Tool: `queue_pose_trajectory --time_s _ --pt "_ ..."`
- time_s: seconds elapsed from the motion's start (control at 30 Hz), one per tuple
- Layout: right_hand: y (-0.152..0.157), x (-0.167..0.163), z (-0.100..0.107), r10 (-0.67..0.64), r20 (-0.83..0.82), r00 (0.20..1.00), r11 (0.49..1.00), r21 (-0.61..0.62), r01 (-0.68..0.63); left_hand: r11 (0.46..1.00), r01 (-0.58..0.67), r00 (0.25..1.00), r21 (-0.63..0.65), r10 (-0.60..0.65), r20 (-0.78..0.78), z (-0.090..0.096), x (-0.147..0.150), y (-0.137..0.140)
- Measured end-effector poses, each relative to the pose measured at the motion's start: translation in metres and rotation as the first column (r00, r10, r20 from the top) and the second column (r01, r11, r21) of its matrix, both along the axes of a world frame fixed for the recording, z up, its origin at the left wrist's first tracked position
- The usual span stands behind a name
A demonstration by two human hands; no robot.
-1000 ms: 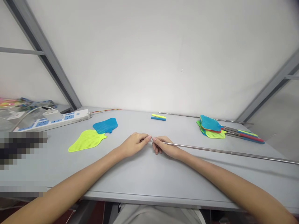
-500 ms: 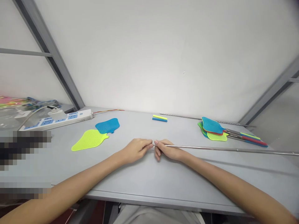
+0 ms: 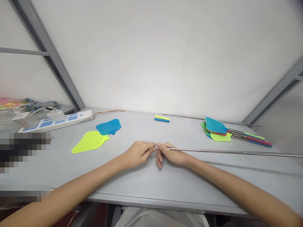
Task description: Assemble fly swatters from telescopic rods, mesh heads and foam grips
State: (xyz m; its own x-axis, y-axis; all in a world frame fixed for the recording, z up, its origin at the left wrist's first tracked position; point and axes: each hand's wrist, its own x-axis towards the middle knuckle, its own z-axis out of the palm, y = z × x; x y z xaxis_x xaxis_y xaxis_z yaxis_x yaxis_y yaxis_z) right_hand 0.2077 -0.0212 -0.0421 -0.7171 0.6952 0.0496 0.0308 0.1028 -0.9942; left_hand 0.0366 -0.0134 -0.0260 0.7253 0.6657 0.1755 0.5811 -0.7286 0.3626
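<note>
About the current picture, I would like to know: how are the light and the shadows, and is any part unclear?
Head view: light looks soft, the wall bright; head view: the metal rod gleams and a faint shadow lies below it on the table; head view: blocky pixels hide a left-edge patch, and the rod's tip between the fingers is too small to judge.

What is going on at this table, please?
A person holds a long metal rod near one end with the right hand, while the fingertips of the left hand pinch at its tip. Blue and yellow swatter heads lie to the left, a pile of swatters to the right, and another rod behind.
</note>
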Motion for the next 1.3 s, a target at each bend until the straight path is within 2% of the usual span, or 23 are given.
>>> queue_pose_trajectory --time_s 0.2,0.3,0.43,0.63,0.83,0.97,1.17,1.3 --pt "-0.005 -0.001 -0.001 0.053 -0.042 0.998 0.984 -0.168 -0.060 0.996 0.037 0.998 -0.078 -0.032 0.056 0.004 0.003 -0.007" --pt "-0.007 0.000 0.001 0.070 -0.021 0.997 0.974 -0.213 -0.073 0.996 0.031 0.997 -0.087 -0.025 0.070 0.003 0.004 -0.008" --pt "-0.007 0.000 0.002 0.082 0.001 0.997 0.971 -0.224 -0.079 0.995 0.028 0.996 -0.096 -0.019 0.092 0.003 0.004 -0.008" --pt "-0.006 -0.001 0.000 0.099 -0.016 0.995 0.982 -0.161 -0.100 0.985 0.036 0.991 -0.169 -0.014 0.130 0.003 0.006 -0.010" --pt "-0.004 0.001 0.006 0.132 -0.019 0.991 0.965 -0.226 -0.133 0.955 0.061 0.983 -0.290 -0.007 0.182 0.000 0.008 -0.012" --pt "0.000 0.002 0.006 0.129 -0.012 0.992 0.959 -0.252 -0.127 0.967 0.050 0.987 -0.252 -0.009 0.160 -0.002 0.008 -0.010" --pt "0.005 0.001 -0.002 0.021 -0.016 1.000 0.965 -0.259 -0.024 0.993 0.004 0.996 -0.122 0.007 0.094 0.003 0.007 0.001" --pt "0.008 0.000 -0.002 -0.006 -0.015 1.000 0.964 -0.265 0.002 0.997 -0.002 0.997 -0.077 0.008 0.075 0.006 0.005 0.006"
